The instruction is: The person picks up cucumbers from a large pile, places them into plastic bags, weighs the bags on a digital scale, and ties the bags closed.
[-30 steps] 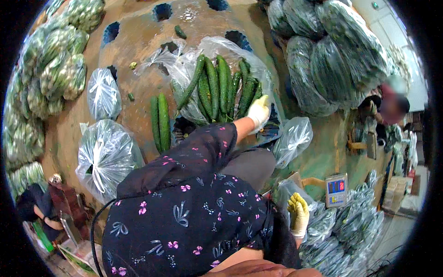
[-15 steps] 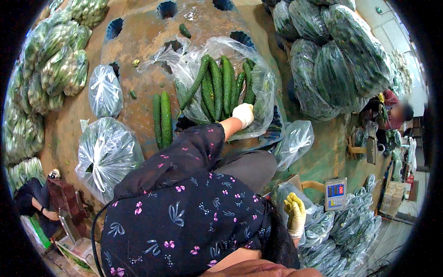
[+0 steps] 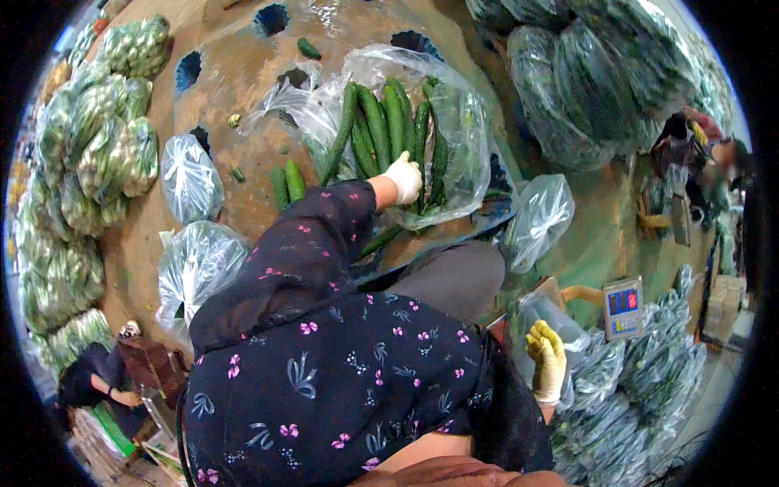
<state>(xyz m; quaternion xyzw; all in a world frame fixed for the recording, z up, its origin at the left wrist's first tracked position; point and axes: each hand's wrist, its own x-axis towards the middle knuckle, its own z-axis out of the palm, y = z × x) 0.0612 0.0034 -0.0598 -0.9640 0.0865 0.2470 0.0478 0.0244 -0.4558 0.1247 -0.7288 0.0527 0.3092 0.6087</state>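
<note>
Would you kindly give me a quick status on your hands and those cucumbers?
Left hand at the cucumbers in the open clear bag. Right hand loosely curled, left of the scale display. Left sleeve partly hides two loose cucumbers.

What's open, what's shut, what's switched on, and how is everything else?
Clear bag: spread open
Cucumbers: loose, whole-looking, lying on the clear bag
Left hand: gloved, fingers curled at the cucumbers, grip hidden
Right hand: gloved, fingers half bent, nothing seen in it
Small bag at left: gathered closed on top
Scale display: lit
</note>
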